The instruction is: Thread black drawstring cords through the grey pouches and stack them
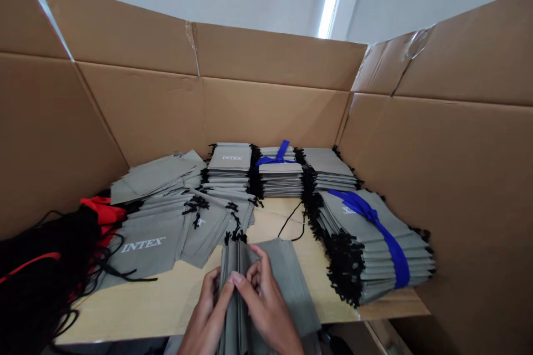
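A bunch of grey fabric pouches (pixel 234 310) stands on edge between my hands near the table's front, black cord ends showing at its top. My left hand (pixel 209 308) is wrapped round its left side, thumb on the upper edges. My right hand (pixel 265 302) grips it from the right, with its thumb meeting the left thumb. A flat grey pouch (pixel 291 277) lies just right of the right hand. To the left, loose grey pouches (pixel 145 244) are spread in overlapping layers, one printed INTEX.
Neat pouch stacks (pixel 231 160) line the back, one tied with blue ribbon. A larger bundle with a blue strap (pixel 377 219) sits at right. Black cords (pixel 45 266) are heaped at left with red ribbon (pixel 104 211). Cardboard walls (pixel 275 111) enclose the wooden table (pixel 162 310).
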`<state>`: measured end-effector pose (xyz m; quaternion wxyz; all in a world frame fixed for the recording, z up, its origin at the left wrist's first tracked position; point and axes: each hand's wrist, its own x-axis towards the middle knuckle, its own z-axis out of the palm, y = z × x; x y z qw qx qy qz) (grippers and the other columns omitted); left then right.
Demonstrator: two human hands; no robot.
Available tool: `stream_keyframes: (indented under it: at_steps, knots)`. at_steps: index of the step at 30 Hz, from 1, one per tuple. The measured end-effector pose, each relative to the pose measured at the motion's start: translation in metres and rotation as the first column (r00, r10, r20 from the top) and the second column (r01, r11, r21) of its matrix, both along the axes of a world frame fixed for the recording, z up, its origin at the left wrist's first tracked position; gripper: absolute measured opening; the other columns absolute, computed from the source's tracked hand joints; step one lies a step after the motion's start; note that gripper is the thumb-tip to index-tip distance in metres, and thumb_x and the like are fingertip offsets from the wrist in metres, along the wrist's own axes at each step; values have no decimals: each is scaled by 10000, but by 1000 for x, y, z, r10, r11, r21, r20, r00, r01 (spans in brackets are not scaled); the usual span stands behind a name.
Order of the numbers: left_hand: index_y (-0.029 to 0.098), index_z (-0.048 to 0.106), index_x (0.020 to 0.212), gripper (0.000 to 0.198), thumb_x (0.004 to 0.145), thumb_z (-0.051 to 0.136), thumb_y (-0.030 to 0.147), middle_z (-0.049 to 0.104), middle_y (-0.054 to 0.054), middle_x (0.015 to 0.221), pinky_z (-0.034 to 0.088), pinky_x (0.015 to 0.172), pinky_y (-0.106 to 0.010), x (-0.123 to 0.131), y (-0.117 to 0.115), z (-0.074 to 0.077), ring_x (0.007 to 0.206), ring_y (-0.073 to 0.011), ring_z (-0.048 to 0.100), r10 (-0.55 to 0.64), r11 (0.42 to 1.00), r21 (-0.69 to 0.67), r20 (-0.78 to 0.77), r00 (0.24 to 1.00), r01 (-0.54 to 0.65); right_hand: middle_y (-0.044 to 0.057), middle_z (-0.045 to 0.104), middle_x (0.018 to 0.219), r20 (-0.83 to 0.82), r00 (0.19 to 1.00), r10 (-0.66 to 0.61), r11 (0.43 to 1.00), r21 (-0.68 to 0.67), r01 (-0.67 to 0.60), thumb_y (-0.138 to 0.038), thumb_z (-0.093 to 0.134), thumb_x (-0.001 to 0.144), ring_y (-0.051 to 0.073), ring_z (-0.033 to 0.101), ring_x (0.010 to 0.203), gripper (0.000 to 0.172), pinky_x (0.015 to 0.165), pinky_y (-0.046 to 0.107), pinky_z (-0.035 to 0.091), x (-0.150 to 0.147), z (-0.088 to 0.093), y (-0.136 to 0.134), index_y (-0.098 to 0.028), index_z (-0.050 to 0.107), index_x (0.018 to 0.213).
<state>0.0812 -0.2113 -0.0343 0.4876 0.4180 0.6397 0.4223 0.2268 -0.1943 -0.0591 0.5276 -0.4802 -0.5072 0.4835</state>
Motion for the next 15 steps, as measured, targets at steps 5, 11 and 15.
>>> stream_keyframes:
  at_steps: [5,11,15]
  knots:
    - [239,651,1367,808,849,605,857,659,-172,1577,451,1288,-509,-3,0,-11,1556,-399,552,-11,997,72,-23,1000,12,23,697,1093,-37,999,-7,1000,-20,7,-424,633,988,209,720,980,592,950,328,579,11,3,-1,-271,569,1556]
    - [261,635,1379,757,885,596,833,677,-160,1557,490,1250,-535,-2,-2,-11,1555,-407,548,27,999,27,-45,999,-26,56,733,1043,64,997,-51,996,75,46,-357,495,1015,255,693,1053,321,952,330,532,16,13,0,-241,790,963]
    - [260,613,1372,748,924,505,849,692,-163,1535,484,1241,-561,3,-4,-7,1522,-410,578,-4,999,47,-56,998,6,7,674,898,98,994,-45,999,35,41,-528,661,983,234,659,914,309,840,297,506,15,16,-1,-236,685,886]
